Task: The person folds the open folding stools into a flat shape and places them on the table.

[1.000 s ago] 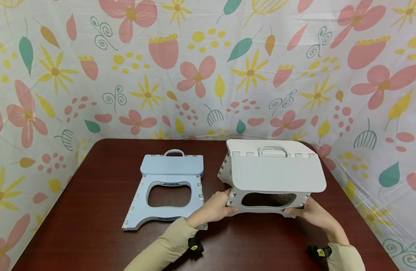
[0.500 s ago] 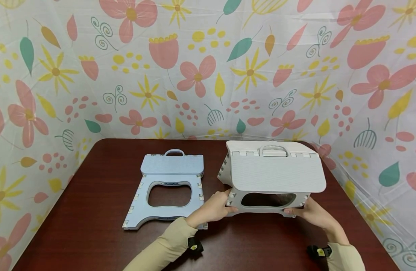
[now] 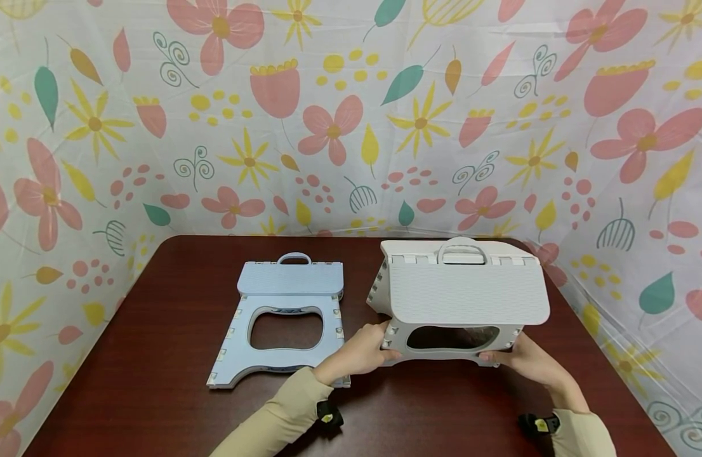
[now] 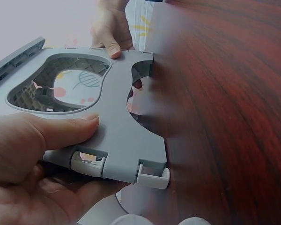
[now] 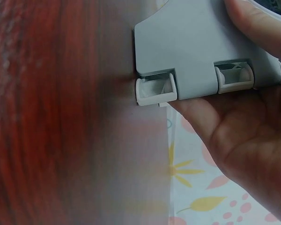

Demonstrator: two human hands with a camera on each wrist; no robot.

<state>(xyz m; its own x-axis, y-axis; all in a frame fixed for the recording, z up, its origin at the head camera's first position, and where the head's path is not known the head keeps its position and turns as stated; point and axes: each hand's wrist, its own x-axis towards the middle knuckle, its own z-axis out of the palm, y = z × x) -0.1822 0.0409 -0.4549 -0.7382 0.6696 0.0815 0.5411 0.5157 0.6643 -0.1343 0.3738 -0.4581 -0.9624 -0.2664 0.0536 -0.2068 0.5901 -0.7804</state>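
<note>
A white folding step stool (image 3: 465,292) stands at the right of the table, its legs partly spread. Its top is bent along the middle hinge like a roof, with the carrying handle (image 3: 462,242) at the ridge. My left hand (image 3: 359,349) grips the left edge of the near leg panel, thumb on the front face. At the opposite edge, my right hand (image 3: 530,362) holds the same panel with its thumb in front. The left wrist view shows the panel's large oval opening and both thumbs on the panel (image 4: 114,98). The fingers behind are partly hidden.
A light blue folding stool (image 3: 288,279), folded flat, lies on the dark red-brown table (image 3: 157,330) just left of my left forearm. A flower-patterned cloth (image 3: 339,127) hangs behind and along both sides of the table.
The white stool's rear top panel has sunk slightly, and its handle stands a little more upright. Both hands keep the same grip and place.
</note>
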